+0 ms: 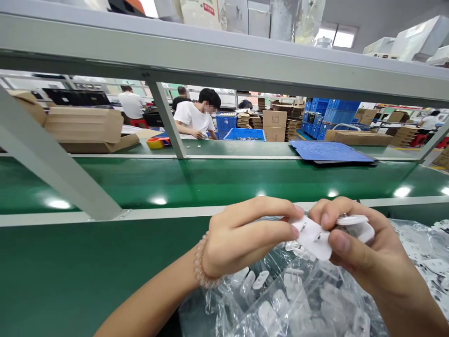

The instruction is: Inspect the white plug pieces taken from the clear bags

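Observation:
Both hands meet over a clear plastic bag (245, 309) of small white plastic parts. A white plastic plate (313, 238) with two metal pins is pinched at its left end by my left hand (242, 234), which wears a beaded bracelet. My right hand (372, 257) grips the same plate's right side between thumb and fingers. A further white plastic piece (356, 227) with metal on it lies inside my right hand's curled fingers; its far side is hidden.
More white parts (435, 267) lie at the right. Beyond the bench runs a green conveyor belt (224, 180), framed by a slanted metal post (70, 164) and an overhead shelf (224, 51). Blue sheets (331, 150) rest across it. A co-worker (196, 114) sits opposite, near a blue bin (244, 134).

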